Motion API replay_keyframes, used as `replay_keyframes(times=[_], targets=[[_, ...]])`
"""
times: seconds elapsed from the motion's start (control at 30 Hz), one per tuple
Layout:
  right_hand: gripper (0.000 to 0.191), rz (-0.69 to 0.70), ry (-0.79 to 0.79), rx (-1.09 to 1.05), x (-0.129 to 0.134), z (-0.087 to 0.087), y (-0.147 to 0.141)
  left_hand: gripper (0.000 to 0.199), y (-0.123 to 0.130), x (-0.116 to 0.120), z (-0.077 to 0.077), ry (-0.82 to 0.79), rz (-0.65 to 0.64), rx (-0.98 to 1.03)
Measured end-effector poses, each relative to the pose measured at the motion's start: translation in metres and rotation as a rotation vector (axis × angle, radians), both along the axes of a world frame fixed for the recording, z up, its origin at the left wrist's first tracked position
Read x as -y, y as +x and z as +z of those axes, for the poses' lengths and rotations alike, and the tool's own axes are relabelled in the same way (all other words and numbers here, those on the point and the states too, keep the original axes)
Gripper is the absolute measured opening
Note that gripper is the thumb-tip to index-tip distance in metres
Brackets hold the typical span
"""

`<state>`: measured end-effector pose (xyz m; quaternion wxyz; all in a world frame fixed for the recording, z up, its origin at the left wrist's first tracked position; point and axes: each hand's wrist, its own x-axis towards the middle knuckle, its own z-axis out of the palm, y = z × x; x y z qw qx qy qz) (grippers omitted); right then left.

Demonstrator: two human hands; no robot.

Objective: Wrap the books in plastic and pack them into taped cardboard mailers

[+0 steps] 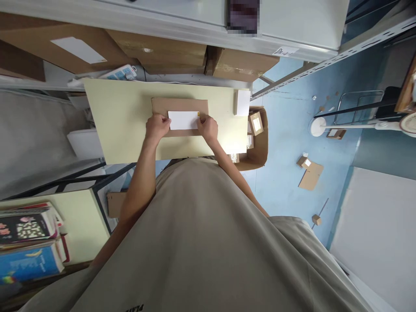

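You've got both hands on the white label right now. Your left hand (157, 128) is closed in a pinch on the label's left end, thumb and fingers together, and your right hand (208, 129) is pinching the right end the same way. The white label (183, 120) is over the cardboard box (180, 105), lined up pretty much lengthwise with it, with a bit of yellow at its upper right corner. Can't tell from this angle whether it's stuck down or just held against the cardboard.

The box itself lies around the middle of the pale yellow surface (123, 121), right in front of you, with a strip of brown showing above and below the label. Over by the right edge of that surface there's a white stack (242, 102), well apart from your right hand.

Just past that edge, lower down, you've got an open carton (261, 151) with smaller boxes (256, 124) in it. Across the far side, big brown cartons (175, 52) sit in a row on the shelf, and down to your left some books (30, 260) are piled up.
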<state>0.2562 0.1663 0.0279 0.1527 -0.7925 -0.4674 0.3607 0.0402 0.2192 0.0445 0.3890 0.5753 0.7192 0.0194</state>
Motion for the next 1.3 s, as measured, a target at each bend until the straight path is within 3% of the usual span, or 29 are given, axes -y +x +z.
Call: replay_keyframes(times=[0.2, 0.4, 0.6, 0.83, 1.17, 1.3], targets=[[0.020, 0.068, 0.001, 0.083, 0.013, 0.005, 0.003, 0.013, 0.002, 0.001, 0.001, -0.003, 0.003, -0.022], [0.035, 0.366, 0.185, 0.104, 0.031, 0.002, -0.010, 0.014, 0.002, 0.002, 0.001, 0.008, -0.013, -0.024], [0.047, 0.479, 0.205, 0.183, 0.011, -0.007, -0.032, 0.019, 0.005, 0.002, 0.007, -0.002, -0.029, -0.055], [0.056, 0.846, 0.202, 0.202, 0.018, -0.005, -0.070, 0.029, 0.009, 0.004, 0.015, -0.035, -0.112, -0.146], [0.064, 0.809, 0.158, 0.261, -0.010, -0.003, -0.082, 0.028, 0.006, 0.005, 0.010, 0.028, -0.087, -0.097], [0.067, 0.814, 0.122, 0.275, -0.005, 0.003, -0.080, 0.026, 0.000, 0.006, 0.005, 0.056, -0.098, -0.059]])
